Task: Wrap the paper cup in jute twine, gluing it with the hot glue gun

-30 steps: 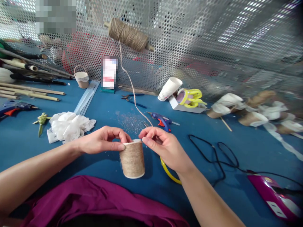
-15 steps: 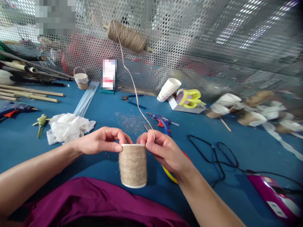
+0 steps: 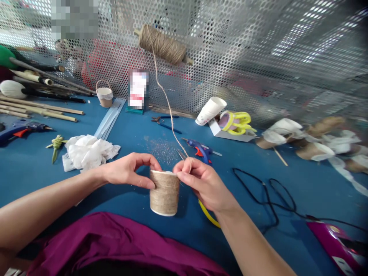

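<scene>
A cup (image 3: 165, 195) wrapped in jute twine, with a white rim and base, is held just above the blue table. My left hand (image 3: 130, 170) grips its left side, thumb on the outer wall and fingers over the rim into the cup. At the right of the rim, my right hand (image 3: 201, 178) pinches the loose jute twine (image 3: 171, 115) between thumb and fingers, touching the cup's edge. That strand runs up to a twine spool (image 3: 162, 44) on a rod at the mesh panel. Scissors with a yellow handle (image 3: 208, 215) lie partly hidden beneath my right hand.
Crumpled white lace (image 3: 89, 151) lies left, near a blue glue gun (image 3: 23, 130) and sticks. Behind are pliers (image 3: 165, 122), a second glue gun (image 3: 201, 151), a small basket (image 3: 105, 96) and white paper cups (image 3: 211, 110). A black cord (image 3: 258, 195) and power strip (image 3: 330, 245) occupy the right.
The cup has risen slightly and tilted a little. My left thumb has slid from the rim down onto the cup's side. The whole view has shifted slightly; my right hand still pinches the twine.
</scene>
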The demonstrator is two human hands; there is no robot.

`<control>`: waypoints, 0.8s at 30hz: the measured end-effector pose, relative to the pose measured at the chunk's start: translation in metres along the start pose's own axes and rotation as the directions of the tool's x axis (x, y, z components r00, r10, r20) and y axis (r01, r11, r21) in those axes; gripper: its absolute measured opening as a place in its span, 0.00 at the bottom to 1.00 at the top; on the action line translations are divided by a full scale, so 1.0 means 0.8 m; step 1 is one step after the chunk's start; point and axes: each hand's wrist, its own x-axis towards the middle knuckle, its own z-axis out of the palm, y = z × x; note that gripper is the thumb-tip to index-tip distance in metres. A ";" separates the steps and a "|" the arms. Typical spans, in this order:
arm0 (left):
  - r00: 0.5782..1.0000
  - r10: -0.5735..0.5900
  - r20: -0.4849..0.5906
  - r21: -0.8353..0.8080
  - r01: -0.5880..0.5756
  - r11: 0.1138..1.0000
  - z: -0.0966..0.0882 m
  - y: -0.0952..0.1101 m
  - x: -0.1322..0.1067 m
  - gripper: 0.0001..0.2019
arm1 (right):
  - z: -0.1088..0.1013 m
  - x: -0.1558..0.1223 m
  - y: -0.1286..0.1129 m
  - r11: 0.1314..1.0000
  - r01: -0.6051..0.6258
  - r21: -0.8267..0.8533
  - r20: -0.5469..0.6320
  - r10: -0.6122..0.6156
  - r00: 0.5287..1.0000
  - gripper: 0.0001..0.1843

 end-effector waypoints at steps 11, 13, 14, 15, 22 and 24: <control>0.999 -0.025 -0.029 0.311 0.033 0.950 0.017 0.011 0.007 0.08 | 0.021 -0.005 -0.006 0.907 0.083 -0.412 0.028 -0.079 0.997 0.09; 0.999 -0.044 -0.025 0.315 0.050 0.948 0.016 0.008 0.006 0.08 | 0.020 -0.005 -0.004 0.912 0.069 -0.405 0.035 -0.060 0.998 0.09; 0.998 -0.050 -0.023 0.311 0.055 0.949 0.015 0.006 0.005 0.08 | 0.018 -0.004 -0.002 0.913 0.060 -0.403 0.042 -0.048 0.998 0.09; 0.998 -0.055 -0.021 0.302 0.059 0.951 0.015 0.005 0.005 0.08 | 0.017 -0.003 -0.001 0.914 0.053 -0.401 0.049 -0.036 0.998 0.09; 0.998 -0.055 -0.013 0.212 0.057 0.976 0.012 -0.001 0.005 0.08 | 0.013 0.001 0.002 0.910 0.071 -0.409 0.072 -0.046 0.996 0.09; 0.998 -0.052 -0.022 0.237 0.056 0.970 0.012 0.000 0.006 0.08 | 0.014 0.000 0.002 0.904 0.078 -0.420 0.070 -0.054 0.996 0.09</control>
